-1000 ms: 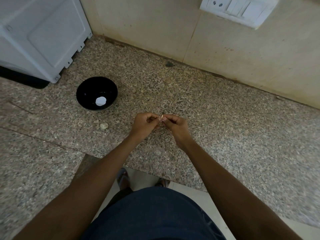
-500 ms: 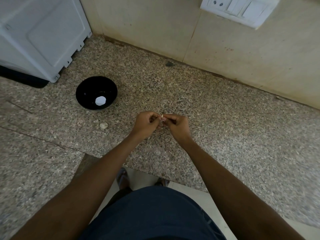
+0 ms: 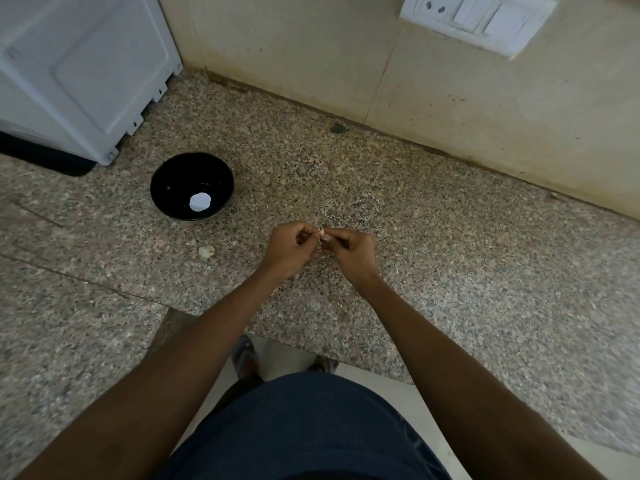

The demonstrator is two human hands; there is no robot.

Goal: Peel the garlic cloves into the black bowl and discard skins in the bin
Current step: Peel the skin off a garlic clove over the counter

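A speckled granite counter (image 3: 450,244) filled most of the view, running from the near edge to a beige tiled wall (image 3: 311,53) at the far side. A white appliance (image 3: 79,67) stood at the far left on the counter, with a dark mat (image 3: 52,161) showing under its near edge. On the wall at the far right sat a white switch plate (image 3: 479,19) with a socket and switches.

The person's two forearms reached in from the near side and met over the middle of the counter. The left hand (image 3: 289,251) and the right hand (image 3: 351,252) were drawn close together, fingers curled, each pinching the same small garlic clove (image 3: 322,232) between fingertips, just above the stone.

The black bowl (image 3: 192,186) stood on the counter to the left of the hands and a little farther off, well apart from them and near the appliance. Inside it lay one pale peeled clove (image 3: 200,201), toward the near side of the bowl's floor. A small pale scrap (image 3: 206,251), too small to tell skin from clove, lay on the counter between the bowl and the left hand, nearer than the bowl. A dark chip (image 3: 337,128) sat by the foot of the wall.
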